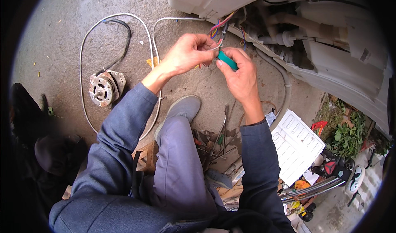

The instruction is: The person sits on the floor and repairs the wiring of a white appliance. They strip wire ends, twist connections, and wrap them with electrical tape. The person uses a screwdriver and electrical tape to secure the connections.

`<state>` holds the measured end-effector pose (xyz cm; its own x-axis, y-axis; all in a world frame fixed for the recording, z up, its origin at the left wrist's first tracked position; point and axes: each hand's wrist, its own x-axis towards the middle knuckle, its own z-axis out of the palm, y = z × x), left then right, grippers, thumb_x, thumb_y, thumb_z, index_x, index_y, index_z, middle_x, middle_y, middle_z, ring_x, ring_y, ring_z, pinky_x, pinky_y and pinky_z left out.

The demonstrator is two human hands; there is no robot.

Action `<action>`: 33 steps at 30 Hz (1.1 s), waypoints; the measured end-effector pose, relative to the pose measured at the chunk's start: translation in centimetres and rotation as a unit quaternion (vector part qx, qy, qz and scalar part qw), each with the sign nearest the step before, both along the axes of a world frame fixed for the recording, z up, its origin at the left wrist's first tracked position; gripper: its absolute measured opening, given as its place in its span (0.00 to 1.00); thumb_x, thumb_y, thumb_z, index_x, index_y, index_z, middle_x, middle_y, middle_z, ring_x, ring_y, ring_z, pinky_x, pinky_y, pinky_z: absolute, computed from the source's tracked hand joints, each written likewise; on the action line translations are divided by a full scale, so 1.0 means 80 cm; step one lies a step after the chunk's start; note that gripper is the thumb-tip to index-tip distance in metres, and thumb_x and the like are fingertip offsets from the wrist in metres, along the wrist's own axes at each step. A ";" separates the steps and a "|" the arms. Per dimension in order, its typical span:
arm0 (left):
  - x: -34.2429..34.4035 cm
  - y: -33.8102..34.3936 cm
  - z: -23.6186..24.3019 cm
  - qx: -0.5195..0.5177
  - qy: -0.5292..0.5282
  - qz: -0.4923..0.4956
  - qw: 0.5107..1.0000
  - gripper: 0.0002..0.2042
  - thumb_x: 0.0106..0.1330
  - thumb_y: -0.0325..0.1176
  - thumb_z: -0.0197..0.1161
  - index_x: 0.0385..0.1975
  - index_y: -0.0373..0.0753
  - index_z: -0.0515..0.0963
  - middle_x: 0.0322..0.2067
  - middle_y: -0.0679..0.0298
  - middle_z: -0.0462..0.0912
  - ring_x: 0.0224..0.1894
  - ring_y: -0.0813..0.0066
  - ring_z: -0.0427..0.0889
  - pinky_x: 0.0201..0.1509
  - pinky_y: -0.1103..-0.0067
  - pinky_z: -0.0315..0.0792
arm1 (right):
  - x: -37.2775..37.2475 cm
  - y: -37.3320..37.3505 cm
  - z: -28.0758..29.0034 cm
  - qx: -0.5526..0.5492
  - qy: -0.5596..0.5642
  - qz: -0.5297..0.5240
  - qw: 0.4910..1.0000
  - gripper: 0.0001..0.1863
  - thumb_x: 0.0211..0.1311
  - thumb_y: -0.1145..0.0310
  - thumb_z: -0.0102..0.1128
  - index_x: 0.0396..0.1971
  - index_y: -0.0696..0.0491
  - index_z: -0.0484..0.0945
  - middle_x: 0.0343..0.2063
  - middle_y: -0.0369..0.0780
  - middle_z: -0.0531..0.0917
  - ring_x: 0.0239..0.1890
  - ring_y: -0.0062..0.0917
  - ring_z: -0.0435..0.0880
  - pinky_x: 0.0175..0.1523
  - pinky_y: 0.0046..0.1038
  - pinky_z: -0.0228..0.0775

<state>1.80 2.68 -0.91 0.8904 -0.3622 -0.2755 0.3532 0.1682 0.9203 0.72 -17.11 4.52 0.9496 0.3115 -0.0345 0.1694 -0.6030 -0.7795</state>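
Note:
My left hand (pixel 190 54) is closed, pinching thin wires (pixel 220 44) between thumb and fingertips. These belong to a bundle of coloured wires (pixel 223 21) coming out of the opened white machine. In my right hand (pixel 242 74) is a small tool with a teal handle (pixel 227 60), its tip close to my left fingertips. The tool's working end is hidden by the fingers, so its exact kind does not show. A dark connector or sleeve (pixel 225 30) hangs on the bundle just above both hands.
An electric motor (pixel 104 88) with a dark lead lies on the concrete at left, ringed by a grey cable (pixel 81 63). The white machine housing (pixel 350 74) with hoses fills the upper right. Below it lie a white ribbed panel (pixel 298 144), a grey hose (pixel 284 78), plants and tools.

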 end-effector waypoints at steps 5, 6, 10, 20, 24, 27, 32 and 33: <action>0.001 -0.005 -0.003 0.034 -0.044 0.004 0.998 0.10 0.68 0.32 0.63 0.38 0.30 0.81 0.24 0.67 0.82 0.24 0.83 0.81 0.27 0.83 0.74 | 0.001 0.003 0.002 0.023 0.008 0.009 1.000 0.11 0.60 0.75 0.69 0.40 0.60 0.81 0.45 0.43 0.85 0.47 0.28 0.83 0.52 0.27 0.74; 0.000 -0.004 -0.004 0.043 -0.055 0.010 0.998 0.10 0.68 0.32 0.63 0.37 0.30 0.81 0.23 0.67 0.82 0.24 0.83 0.81 0.27 0.83 0.74 | 0.001 0.003 0.002 0.021 0.017 0.007 1.000 0.11 0.60 0.75 0.69 0.41 0.60 0.81 0.46 0.43 0.85 0.48 0.28 0.83 0.54 0.27 0.74; -0.002 -0.009 -0.014 0.018 -0.052 0.065 0.996 0.10 0.67 0.32 0.62 0.37 0.30 0.81 0.23 0.67 0.82 0.23 0.82 0.81 0.26 0.82 0.74 | -0.002 -0.002 -0.007 0.054 0.006 0.013 0.998 0.08 0.61 0.76 0.69 0.39 0.60 0.82 0.48 0.42 0.84 0.48 0.27 0.83 0.54 0.27 0.74; -0.012 -0.003 -0.014 -0.080 0.024 0.056 0.995 0.14 0.75 0.32 0.63 0.52 0.29 0.80 0.35 0.61 0.86 0.33 0.77 0.85 0.41 0.79 0.81 | -0.003 -0.013 -0.024 0.242 0.233 -0.093 0.937 0.08 0.69 0.71 0.65 0.43 0.59 0.80 0.43 0.37 0.84 0.42 0.19 0.82 0.51 0.26 0.78; -0.012 -0.002 -0.014 -0.068 0.032 0.052 0.996 0.15 0.74 0.31 0.63 0.55 0.29 0.79 0.36 0.61 0.86 0.34 0.77 0.85 0.42 0.79 0.81 | -0.001 -0.011 -0.033 0.182 0.213 -0.095 0.955 0.07 0.69 0.71 0.64 0.41 0.57 0.80 0.40 0.34 0.83 0.40 0.15 0.80 0.49 0.23 0.75; -0.012 0.000 -0.004 -0.050 0.040 0.049 0.997 0.16 0.74 0.31 0.63 0.55 0.28 0.79 0.36 0.61 0.86 0.34 0.78 0.84 0.41 0.79 0.81 | 0.005 -0.004 -0.026 0.117 0.207 -0.085 0.968 0.05 0.68 0.73 0.65 0.40 0.56 0.81 0.39 0.32 0.83 0.39 0.13 0.78 0.48 0.20 0.71; -0.010 -0.001 -0.005 -0.045 0.034 0.049 0.997 0.16 0.73 0.32 0.64 0.54 0.27 0.80 0.34 0.62 0.85 0.32 0.80 0.83 0.39 0.80 0.79 | 0.006 0.002 -0.029 0.192 0.206 -0.095 0.955 0.04 0.67 0.75 0.66 0.39 0.56 0.81 0.40 0.31 0.83 0.40 0.12 0.76 0.50 0.18 0.68; -0.010 0.000 -0.005 -0.034 0.032 0.045 0.998 0.15 0.73 0.32 0.64 0.53 0.27 0.80 0.33 0.63 0.85 0.31 0.80 0.82 0.38 0.80 0.78 | 0.006 0.002 -0.029 0.202 0.205 -0.094 0.953 0.04 0.67 0.75 0.66 0.40 0.56 0.81 0.40 0.31 0.83 0.40 0.13 0.76 0.50 0.18 0.68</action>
